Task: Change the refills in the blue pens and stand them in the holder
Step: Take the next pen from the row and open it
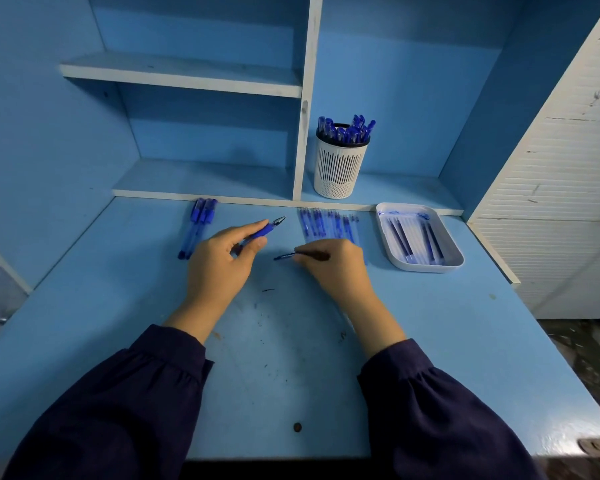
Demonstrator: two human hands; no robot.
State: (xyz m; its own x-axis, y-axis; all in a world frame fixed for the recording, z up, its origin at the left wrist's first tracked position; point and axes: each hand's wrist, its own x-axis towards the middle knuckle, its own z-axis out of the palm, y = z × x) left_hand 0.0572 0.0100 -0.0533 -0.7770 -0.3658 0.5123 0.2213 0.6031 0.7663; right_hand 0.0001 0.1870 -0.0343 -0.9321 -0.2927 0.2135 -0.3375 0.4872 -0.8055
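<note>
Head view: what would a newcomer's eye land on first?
Centre frame, the left hand grips a blue pen and the right hand pinches a thin refill. Behind them, a white holder stuffed with blue pens stands on the low shelf.

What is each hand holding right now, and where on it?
Left hand grips a pen at its blue rubber grip, tip pointing away. Right hand pinches a refill along its middle, one end poking out leftward.
</note>
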